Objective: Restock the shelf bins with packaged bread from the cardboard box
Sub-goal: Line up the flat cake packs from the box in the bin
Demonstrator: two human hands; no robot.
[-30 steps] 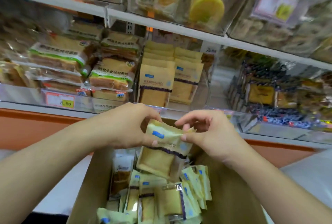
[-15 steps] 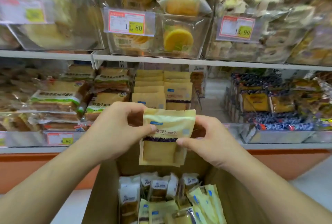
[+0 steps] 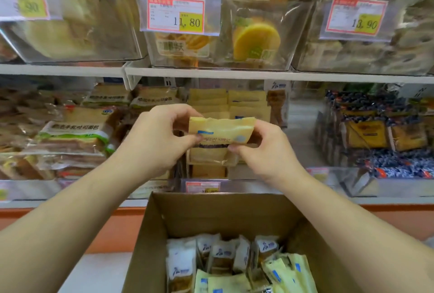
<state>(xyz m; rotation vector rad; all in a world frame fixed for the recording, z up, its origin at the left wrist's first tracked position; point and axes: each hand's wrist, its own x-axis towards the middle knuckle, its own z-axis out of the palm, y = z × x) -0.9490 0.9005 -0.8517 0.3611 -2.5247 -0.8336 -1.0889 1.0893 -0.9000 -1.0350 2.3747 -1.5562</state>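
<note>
Two hands: both gripped one yellow bread packet (image 3: 222,131) at the centre of the view, held up in front of the middle shelf.
Left hand (image 3: 156,141): at 9 o'clock of the packet, thumb and fingers pinched on its left edge.
Right hand (image 3: 263,151): at 3 o'clock of the packet, fingers curled on its right edge and lower corner.
Packet: upright, top seam crumpled, face toward the wearer; not yet in a bin.
Target bin (image 3: 231,104): directly behind the packet at 12 o'clock, already lined with rows of matching yellow packets; how much room remained could not be told.
Cardboard box (image 3: 218,210): at 6 o'clock, open, many white and yellow packets inside, so most of the restocking looked undone.
Neighbouring stock: green-labelled sliced loaves (image 3: 72,135) at 9 o'clock, dark blue-wrapped packets (image 3: 375,132) at 3 o'clock, clear bins with a price tag (image 3: 176,14) above at 12 o'clock.
Risk, misplacement: the packet might have gone into the wrong bin, since the bins sat just beside each other.
Risk, crushing: a tight squeeze on soft bread, or forcing it into a full row, would likely have dented it.
Risk, toppling: pushing in from the front could have knocked the standing rows backward.
Risk, drop: a grip on the edges alone might have slipped, though the box stood below.
</note>
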